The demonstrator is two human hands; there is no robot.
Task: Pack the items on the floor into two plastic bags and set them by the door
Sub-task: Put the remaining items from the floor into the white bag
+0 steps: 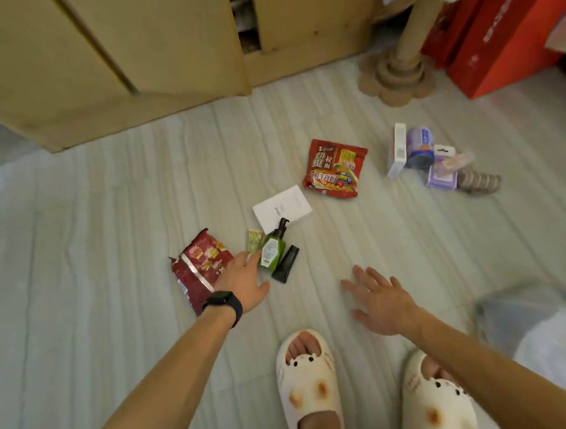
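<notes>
On the floor: I see items scattered in two clusters, none packed yet.
Left hand (244, 278): open, holding nothing, fingertips at the green bottle (272, 249), dark red packet (201, 268) just beside.
Right hand (383, 299): spread, empty, hovering over bare floor (111, 223).
Grip advice: I'd take the bottle by its body, then the black tube (286, 263) touching it.
Other items: noodle packet (335, 169), white card (283, 207), far pile near the white box (398, 149).
Bags: something pale and blurred at lower right (523, 313) may be a bag; contents unreadable.

Bare forearms; a black wristband (225, 303) on the left wrist — cream animal-face slippers (308, 386) with open toes.
</notes>
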